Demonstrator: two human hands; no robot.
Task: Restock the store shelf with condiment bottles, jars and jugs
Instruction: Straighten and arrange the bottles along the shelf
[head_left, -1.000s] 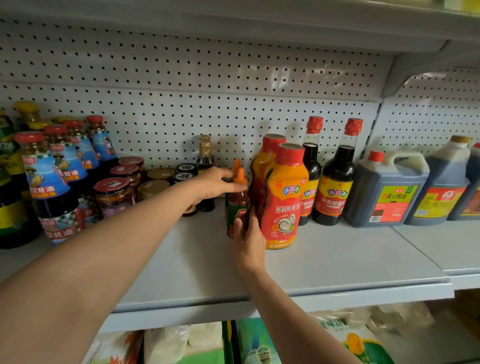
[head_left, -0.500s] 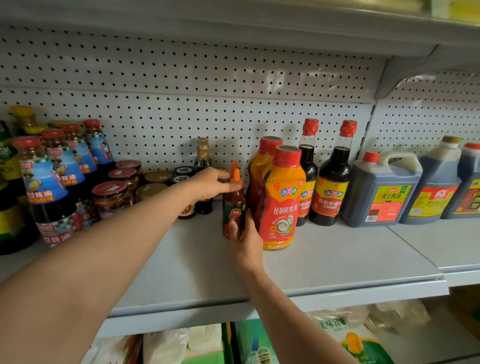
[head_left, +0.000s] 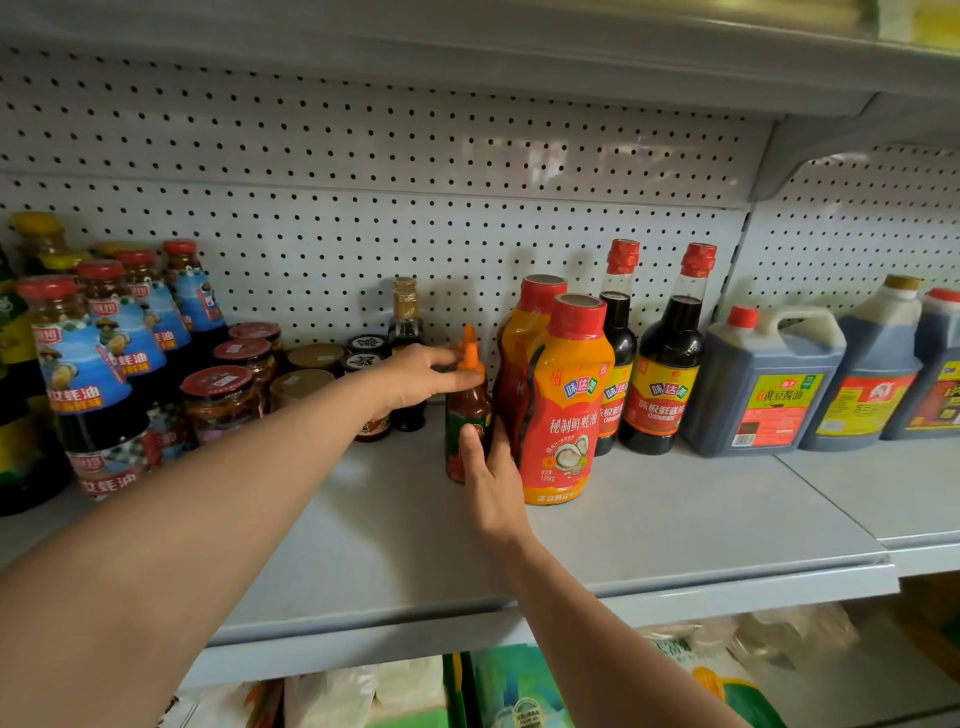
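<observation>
- Grey shelf (head_left: 649, 530), pegboard behind; chili bottle (head_left: 464, 415) upright at 9 o'clock of the orange bottle (head_left: 566, 400), probably to keep the row tight.
- Your left hand (head_left: 415, 375) grips its top; your right hand (head_left: 493, 478) lies flat-fingered against its lower side, likely steadying it.

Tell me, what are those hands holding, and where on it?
The left hand grips the small chili sauce bottle at its shoulder, below the orange nozzle. The right hand touches its lower body with straight fingers.

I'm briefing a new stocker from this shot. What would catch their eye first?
Two bare arms meet mid-shelf at a small chili sauce bottle: the left hand grips its orange nozzle end, the right hand touches its base. Right beside it stand two bright orange oyster sauce bottles.
</observation>
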